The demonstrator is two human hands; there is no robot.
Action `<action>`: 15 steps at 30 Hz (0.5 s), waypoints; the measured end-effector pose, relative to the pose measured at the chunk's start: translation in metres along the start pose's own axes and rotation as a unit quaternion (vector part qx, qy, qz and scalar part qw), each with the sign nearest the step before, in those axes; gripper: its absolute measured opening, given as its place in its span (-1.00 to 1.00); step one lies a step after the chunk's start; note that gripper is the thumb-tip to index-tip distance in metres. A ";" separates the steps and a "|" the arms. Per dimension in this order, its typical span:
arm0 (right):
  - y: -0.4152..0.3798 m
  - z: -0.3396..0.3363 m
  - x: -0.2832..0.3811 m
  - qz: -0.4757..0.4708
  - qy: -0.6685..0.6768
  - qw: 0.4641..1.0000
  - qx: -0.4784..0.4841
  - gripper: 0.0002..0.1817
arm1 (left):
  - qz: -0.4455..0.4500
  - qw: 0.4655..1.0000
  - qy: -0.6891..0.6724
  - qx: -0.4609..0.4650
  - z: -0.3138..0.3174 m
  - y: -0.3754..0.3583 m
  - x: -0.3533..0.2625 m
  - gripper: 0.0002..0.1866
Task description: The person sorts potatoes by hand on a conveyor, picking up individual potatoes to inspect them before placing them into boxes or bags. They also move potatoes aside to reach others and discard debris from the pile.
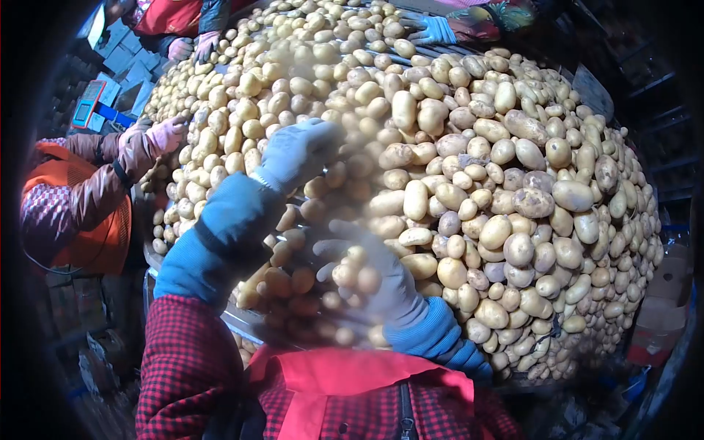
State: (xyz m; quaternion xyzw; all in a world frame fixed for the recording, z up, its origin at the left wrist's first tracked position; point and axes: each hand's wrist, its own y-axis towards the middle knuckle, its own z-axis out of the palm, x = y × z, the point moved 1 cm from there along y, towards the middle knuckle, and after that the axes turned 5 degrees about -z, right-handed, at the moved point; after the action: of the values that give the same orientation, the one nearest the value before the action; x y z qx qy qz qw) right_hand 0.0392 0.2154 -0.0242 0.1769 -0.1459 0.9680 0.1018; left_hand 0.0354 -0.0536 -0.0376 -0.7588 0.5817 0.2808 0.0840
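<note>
My left hand (pixel 299 152), in a pale glove, is over the potato heap (pixel 506 191) with its fingers curled down. What they hold, if anything, is hidden. Lower and to the right is my right hand (pixel 389 282), also gloved and blurred, its fingers pointing left. Several small potatoes (pixel 356 273) lie against its palm, cradled by the fingers. Between my hands, more potatoes (pixel 293 280) lie in shadow over metal bars, close to my body.
At left, a person in an orange vest (pixel 99 213) has gloved hands (pixel 158 136) at the heap. Across it are another person's gloved hands (pixel 198 48) and a blue-gloved hand (pixel 429 31). A red device with a screen (pixel 86 104) stands upper left, a cardboard box (pixel 664 293) right.
</note>
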 end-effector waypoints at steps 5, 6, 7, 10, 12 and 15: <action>0.005 -0.019 -0.013 -0.080 -0.112 0.990 -0.031 -0.47 | 0.108 0.982 -0.147 -0.037 -0.045 -0.049 -0.073 -0.70; 0.007 -0.019 -0.015 -0.077 -0.101 0.991 -0.051 -0.46 | 0.159 0.978 -0.133 -0.007 -0.050 -0.058 -0.086 -0.69; 0.008 -0.019 -0.016 -0.075 -0.086 0.992 -0.052 -0.46 | 0.178 0.976 -0.121 0.044 -0.050 -0.066 -0.094 -0.71; 0.008 -0.021 -0.016 -0.070 -0.036 0.997 -0.020 -0.46 | 0.229 0.961 -0.097 0.123 -0.052 -0.068 -0.105 -0.59; 0.006 -0.024 -0.014 -0.071 0.004 0.997 0.012 -0.45 | 0.197 0.969 -0.133 0.063 -0.057 -0.055 -0.102 -0.56; 0.002 -0.001 -0.001 -0.037 0.079 0.996 -0.025 -0.40 | 0.215 0.975 -0.053 -0.014 -0.043 -0.008 -0.089 -0.51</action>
State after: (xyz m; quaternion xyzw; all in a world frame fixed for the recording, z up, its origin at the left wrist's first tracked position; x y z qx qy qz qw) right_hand 0.0394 0.2139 -0.0259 0.1020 -0.1552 0.9706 0.1533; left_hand 0.0427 0.0033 0.0430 -0.6008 0.7220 0.3407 0.0417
